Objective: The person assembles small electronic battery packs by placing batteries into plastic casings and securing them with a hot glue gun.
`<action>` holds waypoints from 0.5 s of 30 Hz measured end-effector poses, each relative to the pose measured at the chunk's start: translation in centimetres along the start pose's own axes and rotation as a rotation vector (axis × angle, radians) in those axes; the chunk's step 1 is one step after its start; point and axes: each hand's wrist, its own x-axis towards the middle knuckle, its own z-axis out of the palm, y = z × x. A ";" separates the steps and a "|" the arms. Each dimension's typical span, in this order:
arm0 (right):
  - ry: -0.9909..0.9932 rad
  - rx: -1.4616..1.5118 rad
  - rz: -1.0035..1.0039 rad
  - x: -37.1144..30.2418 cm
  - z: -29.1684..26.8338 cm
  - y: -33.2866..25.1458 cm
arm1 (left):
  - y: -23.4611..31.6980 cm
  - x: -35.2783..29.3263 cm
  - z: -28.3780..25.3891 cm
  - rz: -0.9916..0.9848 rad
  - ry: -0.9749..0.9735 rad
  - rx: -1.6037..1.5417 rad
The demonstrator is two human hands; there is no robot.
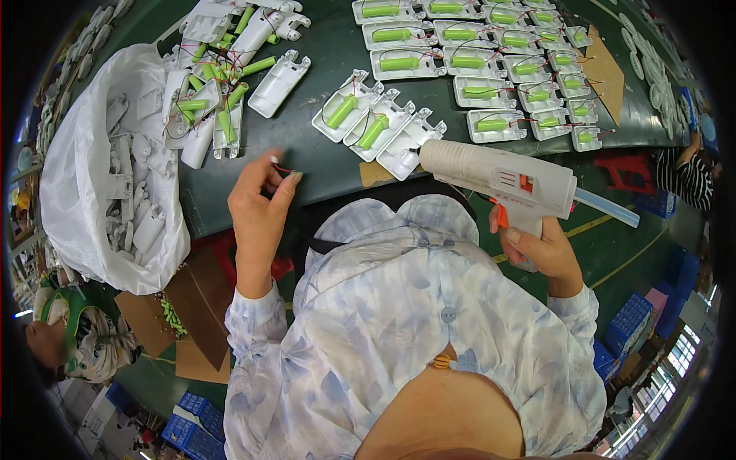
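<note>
My right hand [543, 249] is wrapped round the handle of a white hot glue gun [498, 172], fingers by its orange trigger. A translucent glue stick [609, 208] juts from the gun's back end. Its dark nozzle points left, over the edge of a bare white plastic shell [412, 146]. Left of that shell lie two more white shells, each with a green cylindrical battery [373, 132] inside. Over the table's near edge, my left hand [261, 203] pinches thin dark and red wires [285, 169]; anything deeper in the palm is hidden.
Rows of battery-filled shells [400, 64] cover the back right, beside brown cardboard [604, 77]. Loose batteries and shells [218, 92] are heaped at the back left. A white bag [69, 176] of plastic parts stands left, above a cardboard box [195, 299]. Another person [84, 330] is at lower left.
</note>
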 end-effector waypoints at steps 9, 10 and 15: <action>0.045 0.039 -0.049 -0.2 0.5 -0.1 | 4.1 1.0 0.4 0.469 -0.069 0.088; 0.056 0.053 -0.072 -0.2 0.7 -0.1 | 5.2 0.7 0.9 0.441 -0.102 0.032; 0.028 0.079 -0.097 -0.4 0.4 0.5 | 8.7 3.0 5.7 0.768 0.039 0.200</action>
